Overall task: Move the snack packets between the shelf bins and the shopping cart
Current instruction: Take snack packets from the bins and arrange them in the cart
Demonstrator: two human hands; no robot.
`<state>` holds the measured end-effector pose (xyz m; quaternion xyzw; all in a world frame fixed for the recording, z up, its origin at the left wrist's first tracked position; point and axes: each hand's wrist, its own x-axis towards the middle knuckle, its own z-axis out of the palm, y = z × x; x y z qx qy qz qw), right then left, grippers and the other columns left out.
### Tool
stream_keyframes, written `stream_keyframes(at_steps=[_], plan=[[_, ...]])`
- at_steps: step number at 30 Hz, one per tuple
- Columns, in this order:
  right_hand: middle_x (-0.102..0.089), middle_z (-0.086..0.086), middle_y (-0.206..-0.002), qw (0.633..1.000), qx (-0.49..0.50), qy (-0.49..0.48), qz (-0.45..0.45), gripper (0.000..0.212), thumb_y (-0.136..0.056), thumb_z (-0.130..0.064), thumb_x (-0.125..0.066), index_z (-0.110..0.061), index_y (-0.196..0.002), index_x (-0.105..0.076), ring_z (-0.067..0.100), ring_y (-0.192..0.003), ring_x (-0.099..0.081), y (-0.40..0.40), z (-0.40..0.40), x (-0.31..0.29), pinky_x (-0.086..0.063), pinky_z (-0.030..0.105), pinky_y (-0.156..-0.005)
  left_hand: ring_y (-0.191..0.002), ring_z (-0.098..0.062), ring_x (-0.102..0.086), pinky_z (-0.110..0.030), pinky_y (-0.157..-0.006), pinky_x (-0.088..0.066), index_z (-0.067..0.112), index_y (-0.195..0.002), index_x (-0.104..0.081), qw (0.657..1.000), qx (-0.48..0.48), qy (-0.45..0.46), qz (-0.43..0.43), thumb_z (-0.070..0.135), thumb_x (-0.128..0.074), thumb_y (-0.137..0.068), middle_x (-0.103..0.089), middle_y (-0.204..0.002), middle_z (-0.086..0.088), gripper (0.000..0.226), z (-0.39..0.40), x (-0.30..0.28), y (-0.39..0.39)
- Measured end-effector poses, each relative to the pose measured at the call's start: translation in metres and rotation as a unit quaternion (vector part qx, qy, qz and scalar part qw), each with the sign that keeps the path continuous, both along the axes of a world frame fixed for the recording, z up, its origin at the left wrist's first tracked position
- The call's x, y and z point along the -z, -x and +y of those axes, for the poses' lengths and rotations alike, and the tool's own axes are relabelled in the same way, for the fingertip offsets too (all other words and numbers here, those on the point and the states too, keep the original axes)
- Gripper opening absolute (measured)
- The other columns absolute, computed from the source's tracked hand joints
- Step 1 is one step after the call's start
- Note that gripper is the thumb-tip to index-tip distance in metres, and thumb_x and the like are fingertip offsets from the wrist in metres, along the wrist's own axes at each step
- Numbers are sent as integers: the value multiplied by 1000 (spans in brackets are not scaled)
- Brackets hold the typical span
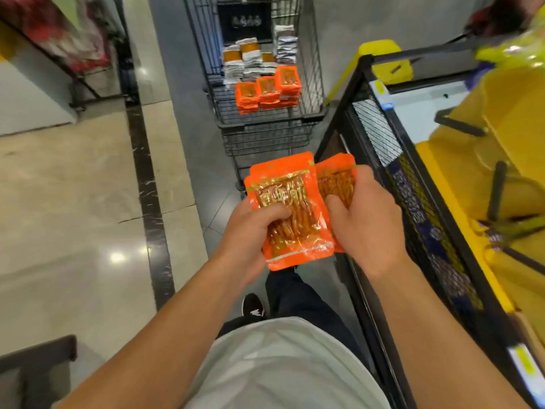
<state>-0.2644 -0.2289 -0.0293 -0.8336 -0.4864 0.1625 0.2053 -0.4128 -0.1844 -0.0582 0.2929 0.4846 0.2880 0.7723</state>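
Note:
My left hand grips a small stack of orange snack packets from the left, thumb on the clear window. My right hand holds another orange packet just to the right, overlapping the stack's edge. Ahead stands a black wire shopping cart. Inside it are stacks of orange packets at the near end and stacks of white and amber packets behind them. The shelf with yellow bins runs along my right.
The black mesh shelf front stands close to my right arm. Polished tile floor with a dark strip spreads to the left. Another display sits at the far left, and a dark object at the bottom left corner. My legs and shoe show below the packets.

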Motion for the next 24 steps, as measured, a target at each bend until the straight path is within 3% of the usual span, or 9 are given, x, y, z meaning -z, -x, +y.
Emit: stream_keyframes(at_steps=[5, 10, 13, 20, 24], plan=[[-50, -8, -95, 999, -43, 1, -3, 21, -96, -29, -56, -27, -102, -36, 31, -93, -61, 1, 60, 17, -36, 39, -72, -93, -28, -74, -46, -78, -61, 14, -109, -67, 996, -90, 1, 27, 3, -61, -91, -75, -102, -11, 21, 49, 4, -6], [-47, -10, -88, 998, -54, 22, 40, 20, -97, -31, -56, -25, -103, -37, 31, -95, -59, -31, 132, 30, -32, 39, -74, -90, -26, -74, -44, -77, -60, 15, -103, -68, 996, -49, 18, 72, 6, -64, -90, -76, -96, -9, 16, 108, 4, -24], [-49, -6, -93, 996, -63, 26, 53, 22, -97, -30, -56, -24, -103, -36, 34, -98, -59, -46, 166, 33, -32, 39, -74, -85, -23, -75, -39, -73, -59, 15, -100, -68, 995, -35, 22, 89, 5, -63, -90, -76, -89, -6, 15, 132, 4, -41], [-61, 8, -99, 991, -109, 3, 72, 21, -96, -23, -57, -11, -109, -47, 37, -94, -60, -70, 225, 48, -32, 39, -67, -87, -25, -72, -43, -79, -59, 16, -101, -63, 990, -60, 35, 126, -1, -58, -88, -72, -88, -6, 22, 190, 10, -72], [-59, 6, -96, 991, -69, 13, 117, 23, -94, -23, -61, -12, -109, -47, 38, -97, -59, -83, 255, 58, -34, 38, -70, -95, -31, -72, -48, -84, -59, 14, -106, -63, 987, -88, 37, 129, -7, -56, -89, -73, -103, -14, 28, 221, 14, -75]])
